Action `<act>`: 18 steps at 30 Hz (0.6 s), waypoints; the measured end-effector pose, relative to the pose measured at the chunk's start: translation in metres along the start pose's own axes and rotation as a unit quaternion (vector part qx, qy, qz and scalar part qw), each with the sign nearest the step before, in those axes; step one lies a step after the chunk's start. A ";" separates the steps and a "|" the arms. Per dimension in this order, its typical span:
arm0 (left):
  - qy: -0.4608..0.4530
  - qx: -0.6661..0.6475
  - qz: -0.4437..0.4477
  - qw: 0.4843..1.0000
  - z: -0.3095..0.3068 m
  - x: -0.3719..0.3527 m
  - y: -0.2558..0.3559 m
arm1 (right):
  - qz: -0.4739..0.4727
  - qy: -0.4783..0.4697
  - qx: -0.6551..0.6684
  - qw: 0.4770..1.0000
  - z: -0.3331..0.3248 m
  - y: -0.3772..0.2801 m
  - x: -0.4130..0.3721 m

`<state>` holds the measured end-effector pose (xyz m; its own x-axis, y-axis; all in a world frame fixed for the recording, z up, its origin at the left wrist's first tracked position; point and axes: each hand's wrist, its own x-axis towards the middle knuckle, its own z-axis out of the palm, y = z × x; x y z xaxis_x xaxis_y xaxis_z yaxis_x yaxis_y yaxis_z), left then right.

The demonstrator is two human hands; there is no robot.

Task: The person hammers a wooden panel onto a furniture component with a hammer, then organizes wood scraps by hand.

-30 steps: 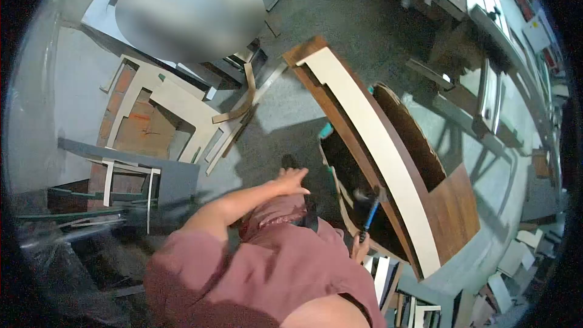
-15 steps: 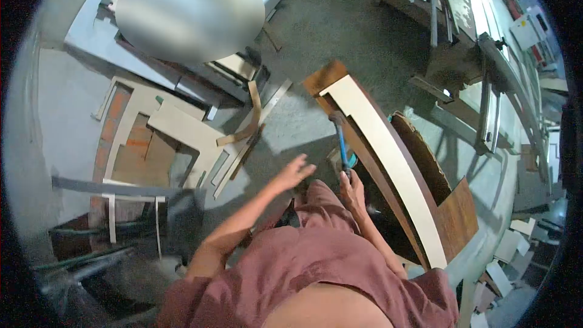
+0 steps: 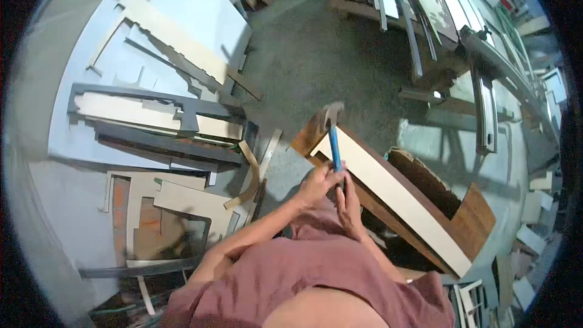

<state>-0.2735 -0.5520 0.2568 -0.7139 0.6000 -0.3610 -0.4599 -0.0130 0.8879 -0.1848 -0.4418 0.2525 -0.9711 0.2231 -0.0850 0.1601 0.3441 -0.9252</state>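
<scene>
A hammer [image 3: 335, 149] with a blue shaft and a dark lower grip points away from me; its metal head is blurred. My right hand [image 3: 349, 208] is closed round the lower grip. My left hand [image 3: 318, 186] is closed at the handle just above it, fingers against the shaft. Beyond and to the right of both hands lies a long cream panel [image 3: 392, 200], notched at its far end. It rests on a brown wooden frame [image 3: 470, 218], and the hammer's shaft passes over the panel's far end.
At left, cut cream boards [image 3: 188, 203] lie near a curved wooden strip [image 3: 250, 173]. Behind them, a stack of dark and cream pieces [image 3: 164, 124] rests on a white sheet [image 3: 200, 0]. Long metal rails [image 3: 484, 112] stand at the right, and offcuts [image 3: 534, 240] lie at far right.
My left hand has come from free air, fingers spread, onto the hammer handle. The hammer has swung up and left across the panel's end. My view has shifted, showing more of the left stack.
</scene>
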 end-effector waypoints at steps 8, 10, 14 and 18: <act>-0.101 0.048 0.058 0.992 -0.013 0.121 0.111 | 0.151 0.029 0.105 0.982 -0.051 -0.066 0.111; -0.121 0.064 0.060 0.989 -0.017 0.155 0.139 | 0.086 0.090 0.091 0.988 -0.065 -0.049 0.143; -0.175 0.343 0.150 0.910 -0.042 0.247 0.210 | 0.030 0.198 0.012 0.980 -0.130 -0.056 0.227; -0.118 0.497 0.179 0.841 -0.099 0.370 0.286 | 0.076 0.249 -0.074 0.963 -0.212 -0.065 0.329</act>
<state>-0.7216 -0.4126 0.3486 -0.5340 0.8436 -0.0571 0.5145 0.3778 0.7698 -0.4767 -0.1975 0.3633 -0.7346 0.6784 0.0061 0.3536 0.3906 -0.8499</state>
